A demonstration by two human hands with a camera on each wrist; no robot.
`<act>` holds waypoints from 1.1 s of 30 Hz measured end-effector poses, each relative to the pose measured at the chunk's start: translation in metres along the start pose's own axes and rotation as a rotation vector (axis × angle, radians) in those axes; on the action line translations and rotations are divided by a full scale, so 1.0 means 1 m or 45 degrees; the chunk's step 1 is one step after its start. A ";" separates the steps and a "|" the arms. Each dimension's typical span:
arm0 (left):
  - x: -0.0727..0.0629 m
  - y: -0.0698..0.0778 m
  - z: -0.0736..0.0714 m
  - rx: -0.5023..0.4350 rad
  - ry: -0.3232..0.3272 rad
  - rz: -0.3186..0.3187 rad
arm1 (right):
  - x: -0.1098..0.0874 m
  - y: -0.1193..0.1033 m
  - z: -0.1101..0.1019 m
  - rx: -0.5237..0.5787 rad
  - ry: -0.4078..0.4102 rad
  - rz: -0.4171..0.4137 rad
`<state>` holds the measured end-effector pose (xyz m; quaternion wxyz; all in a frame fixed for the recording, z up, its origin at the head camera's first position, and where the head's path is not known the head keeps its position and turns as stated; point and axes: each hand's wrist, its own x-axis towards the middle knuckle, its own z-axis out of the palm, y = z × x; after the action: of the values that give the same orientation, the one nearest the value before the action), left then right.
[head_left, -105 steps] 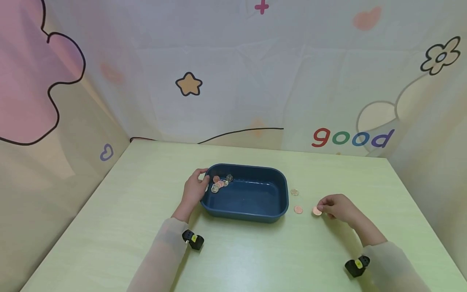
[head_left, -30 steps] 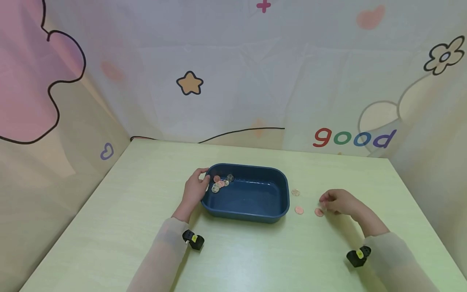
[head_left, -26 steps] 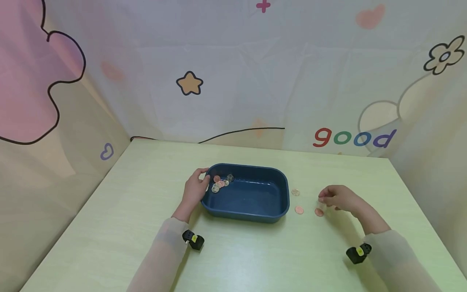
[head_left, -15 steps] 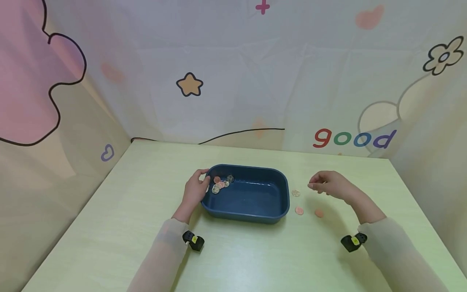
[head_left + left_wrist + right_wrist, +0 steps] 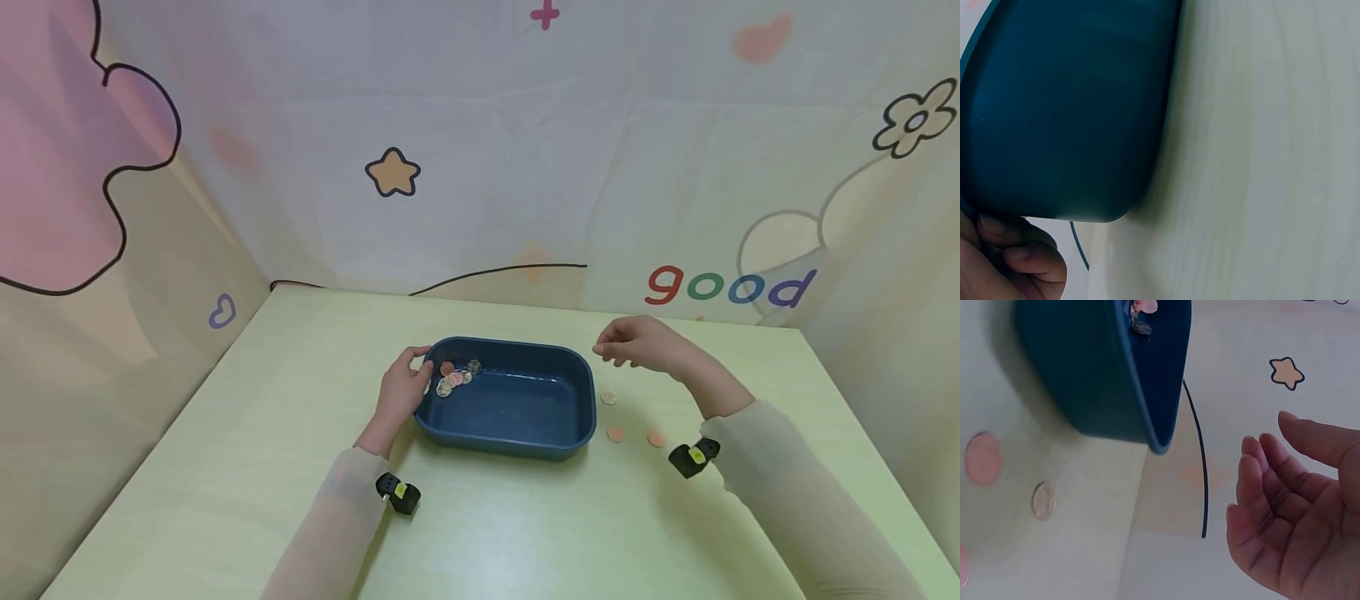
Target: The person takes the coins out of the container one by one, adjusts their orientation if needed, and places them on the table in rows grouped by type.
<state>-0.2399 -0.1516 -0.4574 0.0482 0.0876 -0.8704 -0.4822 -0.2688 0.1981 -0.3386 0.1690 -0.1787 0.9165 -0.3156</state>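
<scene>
A dark blue rectangular tray [image 5: 510, 408] with raised walls stands on the table. My left hand [image 5: 399, 393] grips its left end, thumb over the rim. Curled fingers [image 5: 1038, 259] show against the tray's end in the left wrist view. Several silver and copper coins [image 5: 453, 379] lie inside near that hand. Above the table, just off the tray's far right corner, hovers my right hand [image 5: 647, 343]. Its fingers bend loosely, thumb apart from them, and the right wrist view shows nothing between them. A silver coin [image 5: 609, 397] and two copper coins, the nearer-tray one [image 5: 615, 435] and the outer one [image 5: 656, 438], lie right of the tray.
The pale table [image 5: 480, 525] meets a printed cloth backdrop [image 5: 487, 183] at its far edge. Cloth also hangs along the left and right sides. Small black cameras, one on the left wrist [image 5: 398, 493] and one on the right wrist [image 5: 694, 457], sit over the sleeves.
My right hand pinched the outer copper coin earliest, let go of it on the table, then rose and moved left toward the tray's far right corner. Left hand and tray stayed put.
</scene>
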 end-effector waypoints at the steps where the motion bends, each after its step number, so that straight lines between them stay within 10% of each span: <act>1: 0.000 0.000 0.000 0.000 0.000 0.003 | 0.003 -0.003 0.001 -0.002 -0.007 -0.013; 21: -0.002 -0.001 -0.001 -0.012 -0.012 0.005 | 0.075 -0.045 0.040 -0.075 -0.289 -0.120; 33: -0.001 0.001 -0.001 -0.015 -0.011 0.014 | 0.100 -0.050 0.054 -0.147 -0.281 -0.132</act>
<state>-0.2392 -0.1519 -0.4557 0.0476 0.0804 -0.8682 -0.4873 -0.3229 0.0902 -0.3665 0.2416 -0.2690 0.8985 -0.2491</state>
